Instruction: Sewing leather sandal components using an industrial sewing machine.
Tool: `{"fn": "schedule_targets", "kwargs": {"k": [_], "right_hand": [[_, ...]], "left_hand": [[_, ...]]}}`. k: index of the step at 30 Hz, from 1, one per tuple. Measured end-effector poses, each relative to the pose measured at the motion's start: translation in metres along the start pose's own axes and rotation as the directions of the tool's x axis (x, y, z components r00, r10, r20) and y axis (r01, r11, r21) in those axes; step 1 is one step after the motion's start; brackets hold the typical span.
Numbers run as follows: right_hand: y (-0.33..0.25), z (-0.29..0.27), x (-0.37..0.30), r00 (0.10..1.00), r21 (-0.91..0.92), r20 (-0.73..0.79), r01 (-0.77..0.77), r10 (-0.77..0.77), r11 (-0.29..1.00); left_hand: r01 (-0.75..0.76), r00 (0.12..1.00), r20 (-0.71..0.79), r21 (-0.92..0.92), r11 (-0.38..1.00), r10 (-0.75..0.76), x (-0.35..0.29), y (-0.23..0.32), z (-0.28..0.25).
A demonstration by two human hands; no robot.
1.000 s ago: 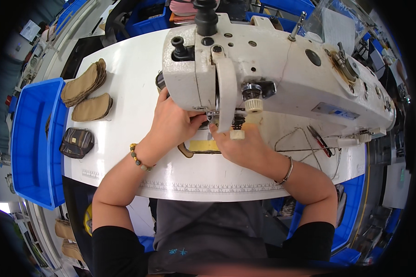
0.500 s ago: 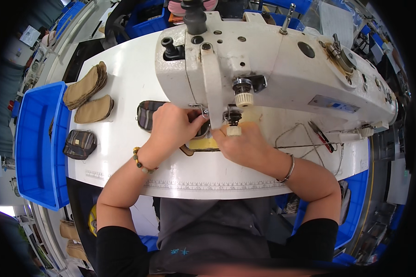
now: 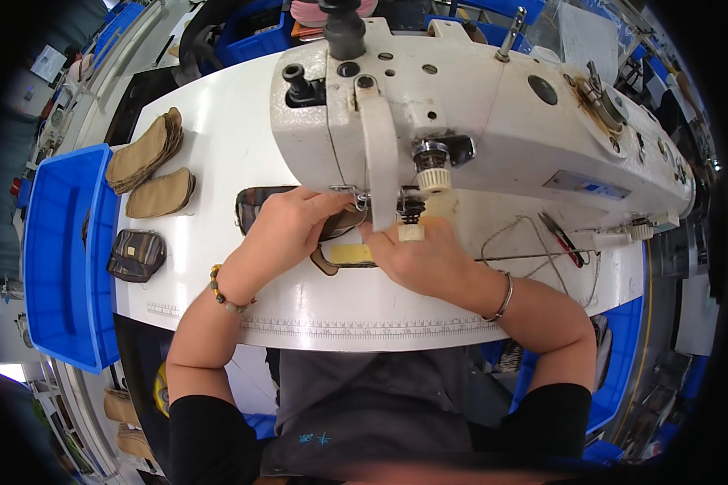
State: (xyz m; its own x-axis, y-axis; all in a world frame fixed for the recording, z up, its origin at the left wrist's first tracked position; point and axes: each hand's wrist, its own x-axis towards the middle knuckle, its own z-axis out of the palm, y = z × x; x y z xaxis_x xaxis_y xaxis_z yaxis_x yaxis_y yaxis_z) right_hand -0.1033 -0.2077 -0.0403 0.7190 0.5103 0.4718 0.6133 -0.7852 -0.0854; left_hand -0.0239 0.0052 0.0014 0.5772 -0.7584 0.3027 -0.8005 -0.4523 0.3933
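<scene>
A small plaid fabric pouch piece [image 3: 251, 207] with a tan part [image 3: 344, 224] lies beneath the head of a white sewing machine [image 3: 477, 121]. My left hand [image 3: 287, 226] rests over it, thumb and fingers closed on its edge by the needle area. Just right of the needle, my right hand [image 3: 416, 252] has its fingers curled in at the same piece. The machine's tension knobs partly cover that hand, so its exact grip is hard to see. Below the piece sit a yellow patch [image 3: 350, 255] and a tan strip with dark edging [image 3: 323, 263].
Tan fabric pieces [image 3: 146, 153] lie stacked on the left of the white table [image 3: 218, 121]. Nearby are a plaid pouch [image 3: 137, 255] and a blue bin [image 3: 66, 259]. Thread snips [image 3: 561, 238] and loose cord [image 3: 534, 242] lie on the right. A ruler strip [image 3: 340, 329] runs along the front edge.
My left hand has shifted slightly left and its fingers have straightened a little toward the needle. More of the tan part shows between the hands. My right hand has moved slightly left.
</scene>
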Motion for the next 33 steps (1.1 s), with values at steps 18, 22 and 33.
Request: {"fn": "schedule_targets", "kwargs": {"k": [18,22,33], "right_hand": [[0.000,0.021,0.010,0.907,0.363,-0.195,-0.286,0.373,0.887],[0.002,0.026,0.009,0.922,0.343,-0.134,-0.301,0.364,0.890],[0.007,0.010,0.017,0.920,0.425,0.112,-0.386,0.375,0.819]], "left_hand": [[0.052,0.999,0.002,-0.060,0.997,-0.052,0.004,0.010,-0.001],[0.086,0.996,0.000,-0.052,0.995,-0.086,0.003,0.007,0.001],[0.013,0.993,-0.117,0.156,0.988,0.005,0.005,-0.004,0.007]]}}
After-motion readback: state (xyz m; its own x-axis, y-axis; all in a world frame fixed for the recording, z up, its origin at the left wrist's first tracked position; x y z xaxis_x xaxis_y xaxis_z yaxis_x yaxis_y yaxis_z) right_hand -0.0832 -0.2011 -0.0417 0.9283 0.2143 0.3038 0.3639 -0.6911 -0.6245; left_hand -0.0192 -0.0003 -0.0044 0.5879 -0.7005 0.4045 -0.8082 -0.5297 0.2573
